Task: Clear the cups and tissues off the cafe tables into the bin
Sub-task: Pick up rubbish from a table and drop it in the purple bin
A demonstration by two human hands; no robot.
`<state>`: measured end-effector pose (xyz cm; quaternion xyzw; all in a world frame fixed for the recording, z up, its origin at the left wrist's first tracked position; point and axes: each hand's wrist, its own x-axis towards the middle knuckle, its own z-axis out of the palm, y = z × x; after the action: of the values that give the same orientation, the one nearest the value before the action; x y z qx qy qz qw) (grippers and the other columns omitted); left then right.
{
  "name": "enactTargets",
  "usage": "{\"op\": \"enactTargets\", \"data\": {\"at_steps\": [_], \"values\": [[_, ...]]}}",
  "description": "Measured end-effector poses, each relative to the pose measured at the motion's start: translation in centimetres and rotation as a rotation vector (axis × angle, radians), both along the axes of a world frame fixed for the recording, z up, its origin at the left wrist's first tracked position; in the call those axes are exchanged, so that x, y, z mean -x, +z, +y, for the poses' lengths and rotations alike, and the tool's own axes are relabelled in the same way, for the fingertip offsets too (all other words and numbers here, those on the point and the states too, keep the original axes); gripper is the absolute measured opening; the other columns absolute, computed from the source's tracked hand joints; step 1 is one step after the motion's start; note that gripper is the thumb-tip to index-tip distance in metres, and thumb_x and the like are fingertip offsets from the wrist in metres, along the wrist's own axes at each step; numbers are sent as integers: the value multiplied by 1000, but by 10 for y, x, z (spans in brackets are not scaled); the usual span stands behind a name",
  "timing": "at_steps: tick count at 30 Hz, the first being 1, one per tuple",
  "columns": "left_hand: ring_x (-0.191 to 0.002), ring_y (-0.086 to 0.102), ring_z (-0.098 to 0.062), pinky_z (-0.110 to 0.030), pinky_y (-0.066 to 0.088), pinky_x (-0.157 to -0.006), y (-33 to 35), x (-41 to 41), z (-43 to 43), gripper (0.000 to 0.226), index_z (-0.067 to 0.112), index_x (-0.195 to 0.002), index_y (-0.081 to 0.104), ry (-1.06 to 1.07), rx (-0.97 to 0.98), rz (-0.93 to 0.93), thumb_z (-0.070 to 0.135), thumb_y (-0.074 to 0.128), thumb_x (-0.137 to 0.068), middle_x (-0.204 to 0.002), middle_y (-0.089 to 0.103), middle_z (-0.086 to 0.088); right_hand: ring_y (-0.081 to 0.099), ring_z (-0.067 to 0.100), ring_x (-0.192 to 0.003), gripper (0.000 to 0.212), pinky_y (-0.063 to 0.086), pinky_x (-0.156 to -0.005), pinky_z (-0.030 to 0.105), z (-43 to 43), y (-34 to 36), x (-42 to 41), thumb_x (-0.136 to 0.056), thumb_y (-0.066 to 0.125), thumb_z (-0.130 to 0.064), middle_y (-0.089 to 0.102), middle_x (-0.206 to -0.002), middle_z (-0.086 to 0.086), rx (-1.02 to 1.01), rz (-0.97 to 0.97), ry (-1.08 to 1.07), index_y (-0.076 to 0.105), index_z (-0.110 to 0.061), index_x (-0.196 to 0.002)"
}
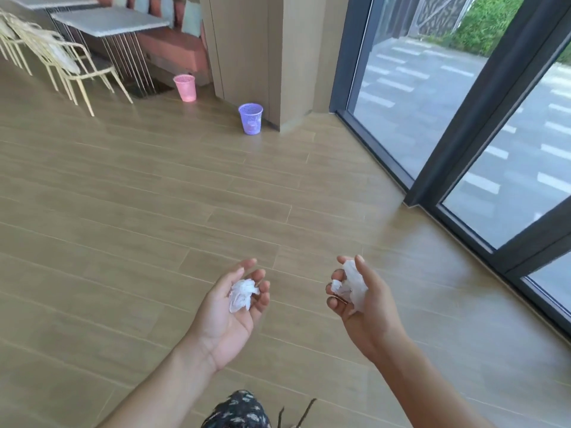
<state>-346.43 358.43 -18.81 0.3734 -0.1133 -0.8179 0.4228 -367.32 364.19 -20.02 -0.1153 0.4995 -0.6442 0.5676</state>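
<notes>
A person's two bare hands are held out over a wood-plank floor, well short of a purple mesh wastebasket that stands upright on the floor ahead. The left hand, nearer the camera than the wastebasket and slightly to its left, is turned palm up, its fingers loosely cupped round a crumpled white tissue that lies against the palm. The right hand, nearer than the wastebasket and to its right, is turned on edge and grips a second crumpled tissue between thumb and curled fingers, with paper bulging out above and below the grasp. Both tissues are well apart from the wastebasket, and the two hands do not touch each other.

The wastebasket sits just beside the foot of a wood-panelled pillar on its right, and something pale shows through its mesh. A pink mesh wastebasket stands beyond it to the left, by the same pillar. Farther left of the purple wastebasket are a grey-topped cafe table and pale wire-frame chairs. To its right, dark-framed glass doors look onto pavement.
</notes>
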Motion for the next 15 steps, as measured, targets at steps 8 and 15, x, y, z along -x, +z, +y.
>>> {"op": "enactTargets", "data": {"at_steps": [8, 15], "values": [[-77, 67, -21, -27, 60, -65, -27, 38, -174, 22, 13, -105, 73, 37, -2, 6, 20, 61, -87, -93, 70, -8, 54, 19, -67, 31, 40, -63, 34, -175, -14, 39, -104, 53, -35, 55, -81, 4, -23, 15, 20, 62, -11, -123], [-76, 66, -21, -26, 60, -64, -23, 51, -364, 20, 14, -106, 72, 33, -37, 26, 19, 60, -91, -92, 69, -8, 53, 18, -67, 31, 39, -64, 34, -361, -2, 52, -103, 53, -35, 55, -79, 3, -9, 8, 17, 62, -12, -122]]}}
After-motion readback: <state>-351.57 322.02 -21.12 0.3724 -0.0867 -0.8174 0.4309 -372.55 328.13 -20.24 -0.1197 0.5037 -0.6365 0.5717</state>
